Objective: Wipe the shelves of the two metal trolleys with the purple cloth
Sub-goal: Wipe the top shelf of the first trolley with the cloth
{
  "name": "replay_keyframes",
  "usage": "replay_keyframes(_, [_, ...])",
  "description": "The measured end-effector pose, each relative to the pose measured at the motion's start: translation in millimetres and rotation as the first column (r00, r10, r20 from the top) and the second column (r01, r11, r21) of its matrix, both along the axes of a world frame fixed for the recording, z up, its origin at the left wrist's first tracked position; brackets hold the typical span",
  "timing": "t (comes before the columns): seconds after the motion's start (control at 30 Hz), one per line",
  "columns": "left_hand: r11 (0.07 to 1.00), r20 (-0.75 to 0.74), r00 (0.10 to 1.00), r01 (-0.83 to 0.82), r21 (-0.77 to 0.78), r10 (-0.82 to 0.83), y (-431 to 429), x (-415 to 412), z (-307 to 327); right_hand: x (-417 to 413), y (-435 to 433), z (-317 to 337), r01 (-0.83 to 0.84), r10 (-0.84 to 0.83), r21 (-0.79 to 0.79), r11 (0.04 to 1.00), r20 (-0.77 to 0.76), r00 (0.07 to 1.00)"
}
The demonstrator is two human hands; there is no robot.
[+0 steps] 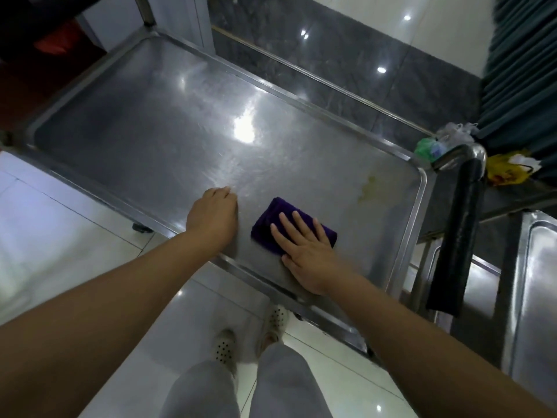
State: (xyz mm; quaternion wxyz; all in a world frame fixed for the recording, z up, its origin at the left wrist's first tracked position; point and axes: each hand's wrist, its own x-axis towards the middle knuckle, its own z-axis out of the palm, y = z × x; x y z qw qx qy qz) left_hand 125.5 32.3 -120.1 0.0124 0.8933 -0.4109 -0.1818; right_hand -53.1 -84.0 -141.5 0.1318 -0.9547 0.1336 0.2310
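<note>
Seeing 1 folded cloth (269, 220) flat in shelf (419, 206) tray, near front rim; long axis upper-left to lower-right, along that rim. Pressed under right hand (304, 251), fingers straight, spread. Resting alongside: left hand (212, 217), empty, fingers seemingly loosely bent.

This looks like a commercial service area, perhaps a restaurant: a stainless-steel trolley (420, 188) at centre, a second trolley (539, 297) at 3 o'clock, glossy white floor tiles (60, 236), a dark marble strip (346, 64) at 12 o'clock and a pleated green curtain (524, 70) at 2 o'clock.
</note>
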Motion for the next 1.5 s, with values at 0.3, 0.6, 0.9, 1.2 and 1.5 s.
replay_keyframes(0.3, [0.997, -0.032, 0.997, 0.067, -0.044, -0.068, -6, -18, 1, -53, 29, 1, -0.149, 0.149, 0.003, 0.989, -0.031, 0.988])
replay_keyframes(0.6, [0.967, -0.068, 0.965, 0.255, -0.016, -0.255, -48, -32, 4, -38, -43, 16, 0.033, -0.041, -0.089, 0.995, -0.084, 0.996])
replay_keyframes(0.9, [0.91, -0.047, 0.916, 0.402, 0.103, -0.399, -82, -21, -5, -4, -144, 10, 0.262, -0.262, -0.064, 0.963, -0.001, 0.965])
replay_keyframes(1.2, [0.903, -0.072, 0.913, 0.408, 0.138, -0.402, -90, -17, -13, 24, -226, 15, 0.295, -0.298, -0.1, 0.95, -0.016, 0.955])
replay_keyframes(1.5, [0.916, -0.078, 0.921, 0.388, 0.107, -0.381, -86, -18, -15, 27, -217, 15, 0.492, -0.492, -0.027, 0.87, -0.031, 0.87])
